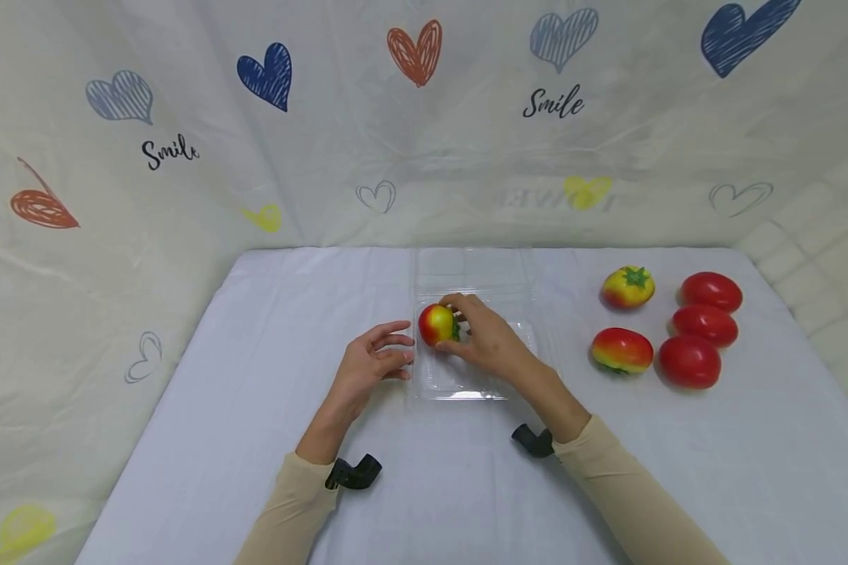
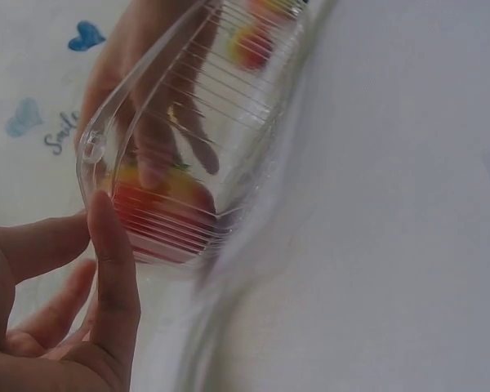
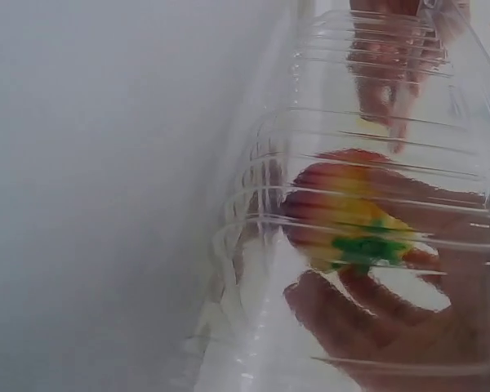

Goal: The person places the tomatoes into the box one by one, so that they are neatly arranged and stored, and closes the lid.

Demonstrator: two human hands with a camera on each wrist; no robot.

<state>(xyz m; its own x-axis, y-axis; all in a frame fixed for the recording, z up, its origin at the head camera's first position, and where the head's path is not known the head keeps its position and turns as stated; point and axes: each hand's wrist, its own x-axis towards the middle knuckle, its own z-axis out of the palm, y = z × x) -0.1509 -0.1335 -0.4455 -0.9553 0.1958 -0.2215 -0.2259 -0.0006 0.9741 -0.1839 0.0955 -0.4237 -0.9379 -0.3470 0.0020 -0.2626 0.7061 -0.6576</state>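
My right hand [image 1: 491, 337] holds a red-and-yellow toy fruit [image 1: 435, 324] between thumb and fingers, inside the left part of a clear plastic clamshell box [image 1: 459, 395]. Its green leafy top [image 3: 367, 249] faces the palm in the right wrist view, seen through the ribbed clear wall. Close at the box's left side is my left hand [image 1: 374, 359], its fingers spread and loosely bent. The left wrist view puts its fingertips [image 2: 103, 204] right at the box's rim, with the toy fruit [image 2: 167, 212] low behind the wall.
The box's lid [image 1: 466, 271] lies folded back toward the curtain. To the right stand two more red-and-yellow toy fruits, one upright [image 1: 628, 287] and one on its side [image 1: 622, 350], beside several smooth red ones [image 1: 689, 362]. A white cloth [image 1: 268, 314] covers the table.
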